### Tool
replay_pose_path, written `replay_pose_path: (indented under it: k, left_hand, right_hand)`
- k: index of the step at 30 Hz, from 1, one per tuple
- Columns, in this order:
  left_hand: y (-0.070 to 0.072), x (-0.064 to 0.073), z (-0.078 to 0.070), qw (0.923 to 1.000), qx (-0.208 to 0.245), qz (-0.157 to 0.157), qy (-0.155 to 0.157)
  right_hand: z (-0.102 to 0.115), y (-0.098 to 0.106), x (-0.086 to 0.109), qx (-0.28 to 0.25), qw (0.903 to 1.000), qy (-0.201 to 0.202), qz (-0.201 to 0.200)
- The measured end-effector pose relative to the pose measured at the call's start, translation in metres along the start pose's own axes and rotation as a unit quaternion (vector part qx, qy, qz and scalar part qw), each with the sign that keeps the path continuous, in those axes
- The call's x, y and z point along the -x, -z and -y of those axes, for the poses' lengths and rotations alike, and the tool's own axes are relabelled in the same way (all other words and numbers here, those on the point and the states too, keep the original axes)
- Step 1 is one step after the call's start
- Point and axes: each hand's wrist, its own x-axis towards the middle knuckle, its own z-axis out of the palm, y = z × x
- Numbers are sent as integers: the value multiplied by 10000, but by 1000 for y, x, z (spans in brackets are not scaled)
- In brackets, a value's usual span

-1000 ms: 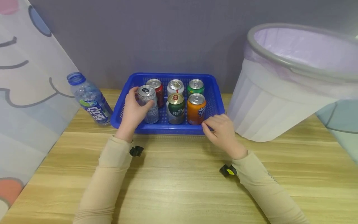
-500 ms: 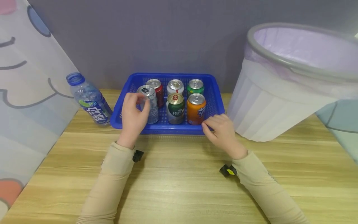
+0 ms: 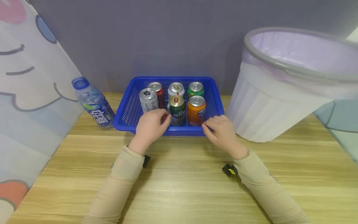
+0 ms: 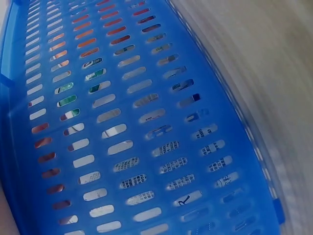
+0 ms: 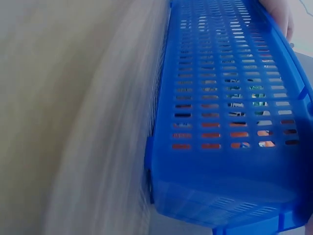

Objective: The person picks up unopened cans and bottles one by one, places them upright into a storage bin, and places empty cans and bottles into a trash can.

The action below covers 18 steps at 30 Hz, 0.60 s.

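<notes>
In the head view, my left hand [image 3: 152, 126] is over the front rim of a blue plastic basket [image 3: 184, 132], fingers loosely bent and nothing visibly held. Just behind it stands a tall silver can [image 3: 149, 101]; a dark green can with a gold top [image 3: 177, 112] is to its right. My right hand [image 3: 222, 133] holds the front right rim with bent fingers, fingertips partly hidden, beside an orange can [image 3: 196, 112]. The back row has a red can [image 3: 160, 93], a white can [image 3: 176, 89] and a green can [image 3: 195, 89]. Both wrist views show the basket's slotted wall [image 4: 132, 127].
A clear drink bottle with a blue neck [image 3: 95, 104] stands left of the basket. A large white bin [image 3: 268, 99] with a purple liner stands at the right. A grey wall [image 3: 156, 37] rises behind; the wooden table [image 3: 184, 174] extends in front.
My left hand has let go of the silver can and moved right and down to the basket's front rim. My right hand stays at its place; the head view has shifted slightly.
</notes>
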Motion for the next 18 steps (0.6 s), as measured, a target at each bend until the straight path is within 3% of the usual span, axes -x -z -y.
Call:
replay_pose_path:
  k: [5,9,15,18]
  left_hand:
    - [-5,0,0,9997,-223,117,-25]
    - [-6,2,-2,9995,-294,105,5]
    - [-5,3,-3,9991,-429,37,39]
    - [-4,3,-2,9990,-442,49,47]
  right_hand:
    - [-5,12,-1,-672,9971,-157,310]
    - [-9,33,-8,-1062,9941,-167,129]
    - [-5,86,-31,-916,9938,22,-632]
    - [0,107,-42,-647,9899,252,-1239]
